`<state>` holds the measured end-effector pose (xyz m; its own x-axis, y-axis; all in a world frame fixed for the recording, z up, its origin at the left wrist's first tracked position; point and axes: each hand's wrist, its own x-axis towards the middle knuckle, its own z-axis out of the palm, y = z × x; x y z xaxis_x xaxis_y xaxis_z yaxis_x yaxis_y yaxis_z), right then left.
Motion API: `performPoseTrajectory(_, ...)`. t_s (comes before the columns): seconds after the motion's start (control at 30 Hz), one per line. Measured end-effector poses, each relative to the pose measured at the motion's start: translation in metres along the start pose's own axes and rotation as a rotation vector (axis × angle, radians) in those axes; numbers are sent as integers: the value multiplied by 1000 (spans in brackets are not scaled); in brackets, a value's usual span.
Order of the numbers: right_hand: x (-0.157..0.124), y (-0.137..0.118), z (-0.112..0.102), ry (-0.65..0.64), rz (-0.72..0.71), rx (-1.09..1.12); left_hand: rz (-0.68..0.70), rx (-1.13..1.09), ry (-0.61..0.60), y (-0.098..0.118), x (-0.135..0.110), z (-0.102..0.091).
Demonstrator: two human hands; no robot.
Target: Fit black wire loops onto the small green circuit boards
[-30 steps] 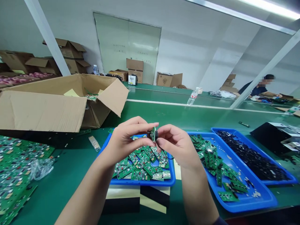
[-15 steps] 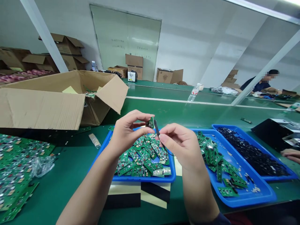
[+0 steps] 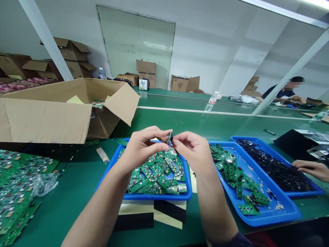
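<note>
My left hand point(image 3: 144, 147) pinches a small green circuit board point(image 3: 168, 138) between thumb and fingers, holding it on edge above the near blue tray. Closed on a thin black piece point(image 3: 172, 136) is my right hand point(image 3: 194, 149). That piece meets the board's right side, and a thin dark tail curves out below my fingers; its exact kind I cannot make out. Below both hands, the blue tray point(image 3: 159, 197) holds many loose green circuit boards point(image 3: 156, 171), several with red parts.
At right, a second blue tray point(image 3: 272, 219) carries circuit boards, and a third point(image 3: 320, 192) holds small black parts. Another person's hand point(image 3: 312, 168) reaches over it. An open cardboard box point(image 3: 46, 120) and board panels point(image 3: 20, 185) stand left. A plastic bottle point(image 3: 211, 103) lies beyond.
My right hand has moved slightly left and up, bringing the black piece against the board. The other person's hand has reached in over the tray of black parts.
</note>
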<state>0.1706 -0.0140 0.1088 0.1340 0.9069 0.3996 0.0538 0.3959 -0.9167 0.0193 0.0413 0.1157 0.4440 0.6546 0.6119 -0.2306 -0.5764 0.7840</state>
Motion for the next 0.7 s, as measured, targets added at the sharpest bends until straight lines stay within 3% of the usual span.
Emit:
performPoseTrajectory(0.2,-4,-4,-2,-5,-36,-70,-45,-36,38,-4,0,3)
performPoseTrajectory(0.47,-12,-14,-1,-85,23,77,-73,-21,167,-9,0,8)
performPoseTrajectory(0.7,-3,-9,2,-128,100,149,-51,-108,96,-13,1,6)
